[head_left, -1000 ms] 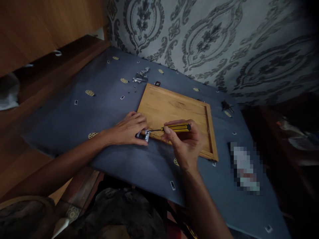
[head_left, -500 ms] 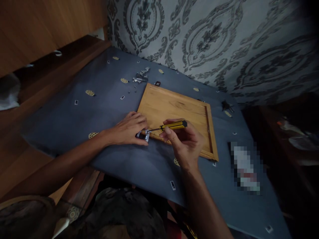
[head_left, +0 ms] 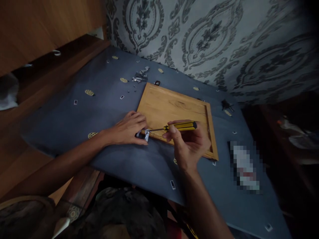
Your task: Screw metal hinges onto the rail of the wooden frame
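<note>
My right hand [head_left: 190, 142] is closed around the yellow and black handle of a screwdriver [head_left: 183, 125]. Its thin shaft points left, and the tip meets a shiny metal hinge [head_left: 146, 135] at the near left corner of a framed wooden panel [head_left: 174, 108]. My left hand [head_left: 131, 128] grips the hinge from the left, thumb below it and fingers bent over the panel's corner. The panel lies flat on the table, its raised rim visible along the right side. Part of the hinge is hidden by the left fingers, and the screw under the tip is too small to make out.
Several metal hinge parts [head_left: 141, 74] lie in a pile behind the panel's left corner, small screws [head_left: 135, 86] nearby. A dark object [head_left: 226, 105] sits at the right rear, and a blurred-out item [head_left: 245, 167] at the right. The blue-covered table [head_left: 62, 122] meets a patterned wall [head_left: 209, 36].
My right hand and the screwdriver have shifted slightly right, and the handle now lies more level with more shaft showing. The left hand, hinge and panel stay in place.
</note>
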### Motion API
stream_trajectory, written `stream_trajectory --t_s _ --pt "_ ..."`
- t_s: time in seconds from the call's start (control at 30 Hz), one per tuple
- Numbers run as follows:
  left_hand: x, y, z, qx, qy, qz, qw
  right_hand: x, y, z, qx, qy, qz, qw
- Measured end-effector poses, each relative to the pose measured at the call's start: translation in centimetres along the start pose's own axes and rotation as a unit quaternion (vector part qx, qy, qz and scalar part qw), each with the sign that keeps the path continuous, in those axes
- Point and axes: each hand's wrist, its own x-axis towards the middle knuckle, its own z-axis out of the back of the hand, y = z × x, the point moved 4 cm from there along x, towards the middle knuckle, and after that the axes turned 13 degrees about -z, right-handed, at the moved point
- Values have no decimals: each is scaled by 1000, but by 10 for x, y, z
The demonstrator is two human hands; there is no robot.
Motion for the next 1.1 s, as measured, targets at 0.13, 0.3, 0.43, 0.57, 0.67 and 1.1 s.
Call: stream_trajectory --t_s 0.13,0.3,0.43,0.57,0.67,1.1 --pt "0 -1 0 5 0 -4 1000 0 -3 0 -12 12 -8 1000" --pt "0 -1 0 4 3 -4 1000 1 -6 -1 -21 15 -18 999" --pt "0 -1 1 7 -1 -5 1000 2 -8 -1 -35 24 -26 999" --pt "0 -1 1 4 -1 -7 1000 2 -11 0 -47 38 -46 997" --pt "0 -1 1 3 -3 -6 1000 3 -10 1 -41 69 -61 995" --pt "-1 1 -2 -5 -15 -7 1000 8 -7 -4 -31 73 -59 995"
